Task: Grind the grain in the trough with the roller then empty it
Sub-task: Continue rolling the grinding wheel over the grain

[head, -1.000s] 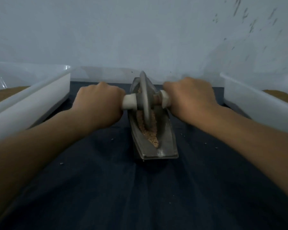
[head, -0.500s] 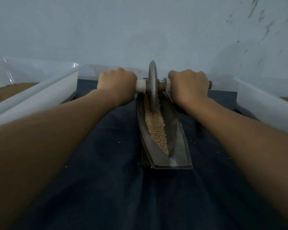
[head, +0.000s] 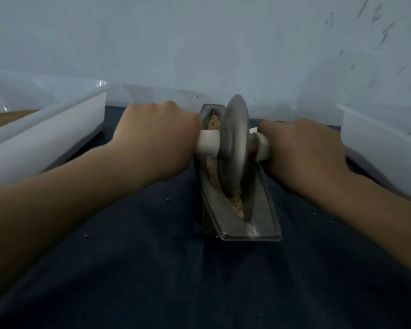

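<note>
Head view. Reaches both forearms forward from the near edge, one from the near left, one from the near right, both angled in toward the middle. Grips the roller point(head: 235, 148) by its axle, one fist on each side of the metal disc. Wraps the left hand point(head: 157, 138) round the white left handle point(head: 208, 143), knuckles up, fingers curled under and out of sight. Closes the right hand point(head: 304, 153) round the right handle point(head: 262, 144) the same way, back of the hand up, a little nearer than the left hand.

Holds the disc on edge, leaning slightly, with its lower rim down in the trough point(head: 261, 210). Stands at about the middle of the trough's length, with grain point(head: 214, 172) showing in the channel on the far side of the disc and on the near side.

Lies lengthwise, near to far, on the dark tabletop point(head: 152, 269), right of centre. Sits between two white bins: the left bin point(head: 45, 143), with brown fill showing inside, and the right bin point(head: 377, 148). Shows a few stray grains point(head: 167, 200) scattered on the tabletop beside the trough. Ends at a pale wall point(head: 199, 43) on the far side.
</note>
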Available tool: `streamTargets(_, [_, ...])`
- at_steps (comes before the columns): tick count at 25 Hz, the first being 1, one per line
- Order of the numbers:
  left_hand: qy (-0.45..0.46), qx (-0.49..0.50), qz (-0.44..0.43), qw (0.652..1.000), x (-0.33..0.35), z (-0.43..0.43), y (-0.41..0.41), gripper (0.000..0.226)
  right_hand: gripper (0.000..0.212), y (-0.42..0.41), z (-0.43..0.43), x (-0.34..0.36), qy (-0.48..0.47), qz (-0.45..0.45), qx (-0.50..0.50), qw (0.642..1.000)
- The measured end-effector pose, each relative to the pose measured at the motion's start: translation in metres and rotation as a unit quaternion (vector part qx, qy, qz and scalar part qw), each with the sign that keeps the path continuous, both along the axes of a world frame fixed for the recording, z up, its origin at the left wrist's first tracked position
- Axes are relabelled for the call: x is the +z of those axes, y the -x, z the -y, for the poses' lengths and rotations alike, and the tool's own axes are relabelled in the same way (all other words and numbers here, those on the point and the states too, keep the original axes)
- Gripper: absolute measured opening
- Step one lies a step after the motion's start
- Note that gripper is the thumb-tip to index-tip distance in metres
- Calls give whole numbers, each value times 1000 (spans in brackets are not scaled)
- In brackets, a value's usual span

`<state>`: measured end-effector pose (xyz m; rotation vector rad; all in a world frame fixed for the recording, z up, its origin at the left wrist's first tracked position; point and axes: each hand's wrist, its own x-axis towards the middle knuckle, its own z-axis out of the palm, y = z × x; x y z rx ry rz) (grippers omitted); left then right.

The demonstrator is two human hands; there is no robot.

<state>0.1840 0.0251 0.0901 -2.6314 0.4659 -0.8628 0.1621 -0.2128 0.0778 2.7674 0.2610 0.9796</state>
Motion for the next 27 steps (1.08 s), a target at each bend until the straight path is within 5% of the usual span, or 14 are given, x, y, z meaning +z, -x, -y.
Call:
streamTargets(5, [32,40,-26,998,11,18,-70,15,10,-90,-16,4,-32,-16,-40,999])
streamTargets(15, [-17,-19,33,999,8,-2,30,7,30,29,5,4,4,-13,29,999])
streamTargets(20, [25,24,-16,999,-7,4,-27,11,10,-26,-9,4,18,-1,-7,1000])
streamTargets(27, [77,52,-54,994,1,15,-57,12,10,-75,-22,15,9,-25,-12,1000])
